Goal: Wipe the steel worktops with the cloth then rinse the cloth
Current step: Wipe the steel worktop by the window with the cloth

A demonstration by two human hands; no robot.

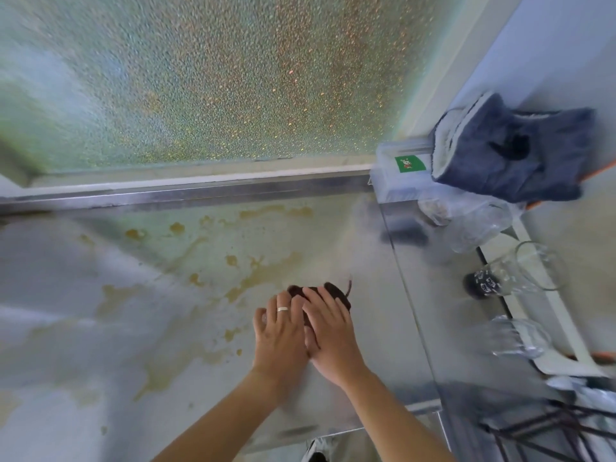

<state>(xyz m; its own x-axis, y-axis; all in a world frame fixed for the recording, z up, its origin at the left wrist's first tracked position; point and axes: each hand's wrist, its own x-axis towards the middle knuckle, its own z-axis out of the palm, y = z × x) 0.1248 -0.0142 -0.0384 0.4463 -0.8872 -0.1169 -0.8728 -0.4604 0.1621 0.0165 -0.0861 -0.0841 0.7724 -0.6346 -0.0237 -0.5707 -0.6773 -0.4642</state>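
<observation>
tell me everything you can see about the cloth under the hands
The cloth is dark brown, bunched into a small wad, with a thin strand sticking up at its far edge. It lies on the stained steel worktop. The left hand and right hand press on it with flat fingers, covering most of it.

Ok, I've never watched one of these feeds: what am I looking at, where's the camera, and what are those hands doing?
There is one picture, from a camera worn on a person's head, looking down. No machine: these are two bare hands. The left hand, wearing a ring, and the right hand press flat, fingers straight, on a dark cloth; neither has a grip on it. Beneath is the steel worktop, smeared with yellowish-brown stains. To the right are clear glasses and a folded blue towel. Behind is frosted glass.
</observation>
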